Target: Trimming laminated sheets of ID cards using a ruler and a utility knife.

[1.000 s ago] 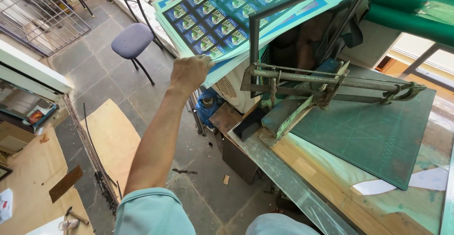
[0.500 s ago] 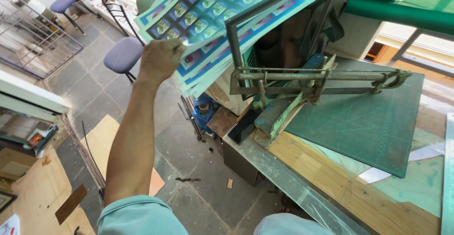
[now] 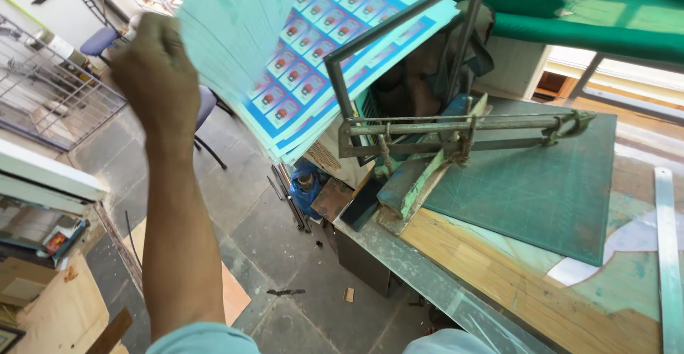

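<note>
Head view: your left hand [image 3: 157, 76] is raised at about 10 o'clock, fingers closed on the near edge of a thick stack of printed sheets [image 3: 306, 47], pale teal with rows of small labels. The stack fans and droops toward 1 o'clock, hanging over the metal frame [image 3: 406, 33] of the manual paper cutter [image 3: 456, 136]. Your right hand isn't in view, can't tell what it's doing.

The cutter sits at the desk [image 3: 484, 261] edge, on the corner of a green cutting mat [image 3: 534, 190] at 3 o'clock. A steel ruler [image 3: 666, 254] lies at the far right. Blue stool [image 3: 206, 104] and grey floor below.

My read on handling:
- One-hand grip on a floppy stack looks weak; pinch deeper so the sheets don't slide apart.
- Keep the drooping edge off the frame bar, where it could snag or crease.
- Support the underside if your other hand is free.
- Square the edges before setting the stack down flat, away from the desk's edge.
</note>
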